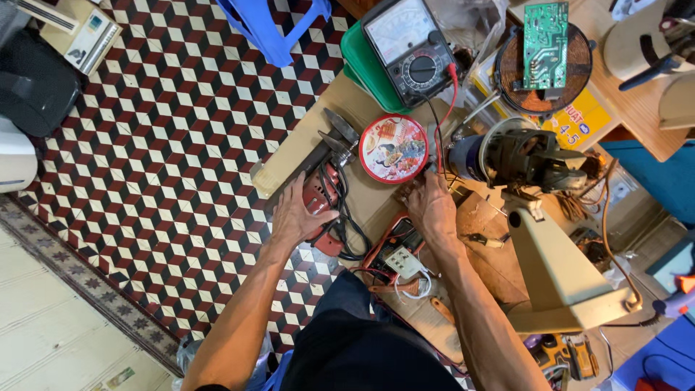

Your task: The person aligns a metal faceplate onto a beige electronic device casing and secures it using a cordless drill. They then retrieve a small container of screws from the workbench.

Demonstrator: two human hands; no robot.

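Red, white and black tiles in a cube pattern cover the floor [166, 137] at the left, with a blue plastic stool [271, 25] standing on it near the top. Next comes the left hand [295, 213], laid flat with its fingers [289, 190] spread open over a red power tool [322, 199] whose black cord [346, 232] coils just beside the palm; the hand grips nothing. That tool lies at the left edge of a cardboard sheet [300, 141] spread over the counter. Just right of it sits a round red tin lid [393, 148] with a painted picture, and above that an analogue multimeter [410, 49] rests on a green tray [362, 61], its red and black leads [443, 119] running down toward the right hand [432, 206]. This hand reaches between the lid and a fan motor [517, 156], its fingers curled at the lead tips; whether they pinch the probes I cannot tell. Below the wrist lies a small orange-framed switch box [400, 255]. Further right a beige fan stand [561, 271] slants across the counter, and above it a green circuit board [545, 45] lies on a round copper coil [544, 69]
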